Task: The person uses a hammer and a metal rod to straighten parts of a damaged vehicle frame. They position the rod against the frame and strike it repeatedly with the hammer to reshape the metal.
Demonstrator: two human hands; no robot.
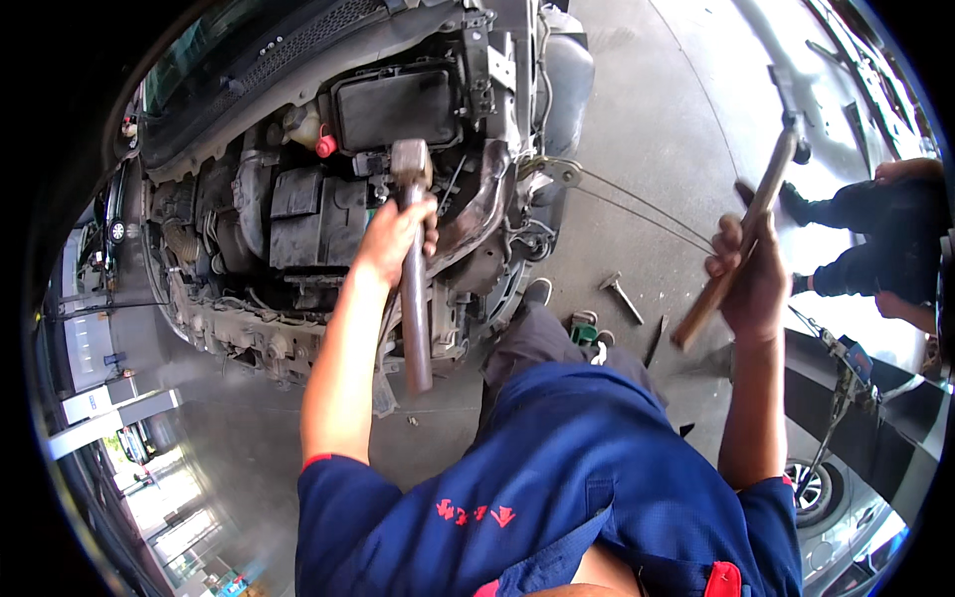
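My left hand (395,239) grips the handle of a heavy sledgehammer (412,298) near its head. The metal head sits against the parts of a car's exposed engine bay (298,209), whose front bumper is off. My right hand (751,279) is raised out to the right and shut on the wooden handle of a second hammer (741,239), whose metal head points up and away from the car. I wear a blue work shirt with red trim.
On the grey concrete floor lie a small hammer (622,296), a dark chisel-like tool (654,340) and a green-handled tool (585,330). Another person in dark clothes (875,239) is at the right. A second car's wheel (811,488) is at lower right.
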